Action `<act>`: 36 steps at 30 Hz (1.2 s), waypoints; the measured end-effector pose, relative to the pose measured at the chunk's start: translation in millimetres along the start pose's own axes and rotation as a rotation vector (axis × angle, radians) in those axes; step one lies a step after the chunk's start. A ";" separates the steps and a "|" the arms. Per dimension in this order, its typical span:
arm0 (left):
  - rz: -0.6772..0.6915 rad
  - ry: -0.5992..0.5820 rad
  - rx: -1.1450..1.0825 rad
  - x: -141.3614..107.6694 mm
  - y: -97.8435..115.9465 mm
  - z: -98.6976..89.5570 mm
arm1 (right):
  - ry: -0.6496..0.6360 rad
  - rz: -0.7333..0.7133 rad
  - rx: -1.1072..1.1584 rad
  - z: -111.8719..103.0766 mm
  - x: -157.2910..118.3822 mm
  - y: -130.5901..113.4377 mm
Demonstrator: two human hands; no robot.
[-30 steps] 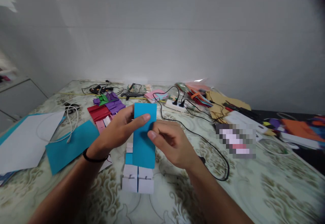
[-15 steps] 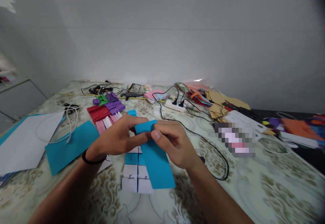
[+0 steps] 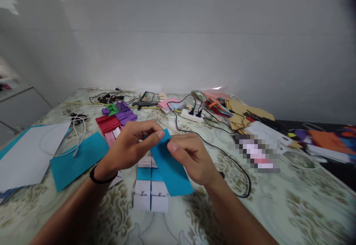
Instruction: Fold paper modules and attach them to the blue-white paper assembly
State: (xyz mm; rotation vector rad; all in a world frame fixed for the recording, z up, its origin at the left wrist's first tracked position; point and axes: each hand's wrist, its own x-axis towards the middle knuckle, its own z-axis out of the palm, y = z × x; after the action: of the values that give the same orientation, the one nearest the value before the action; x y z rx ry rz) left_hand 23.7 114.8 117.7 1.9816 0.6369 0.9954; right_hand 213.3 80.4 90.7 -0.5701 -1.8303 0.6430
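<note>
A blue paper strip (image 3: 175,172) slants down toward the right in front of me, held by its upper end. My left hand (image 3: 136,143) pinches that end from the left, thumb on top. From the right, my right hand (image 3: 191,156) grips the same strip near the top, its fingers curled. Below the strip, white and blue folded paper pieces (image 3: 144,197) lie in two columns on the patterned tablecloth (image 3: 111,224), partly covered by the strip and my left hand.
Blue sheet (image 3: 79,161), white paper (image 3: 33,152) and white cable (image 3: 83,126) lie left. Red (image 3: 107,123) and purple (image 3: 127,117) folded papers sit behind my left hand. A power strip (image 3: 191,115) with black cords and tan paper (image 3: 250,111) are farther back.
The top of the blue strip, folded over between my hands before, now points up straight. My left thumb has moved up onto it, and the strip's lower end has risen slightly.
</note>
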 end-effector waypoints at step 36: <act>-0.073 0.628 -0.094 4.0 -9.2 -42.6 | -0.069 0.061 0.012 6.7 -1.4 0.9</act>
State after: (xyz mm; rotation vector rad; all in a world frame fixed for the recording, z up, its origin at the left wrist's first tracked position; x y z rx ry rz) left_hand -9.8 141.3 127.1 1.5383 0.9664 1.5847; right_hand 207.5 79.1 87.3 -0.6045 -1.8781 0.7222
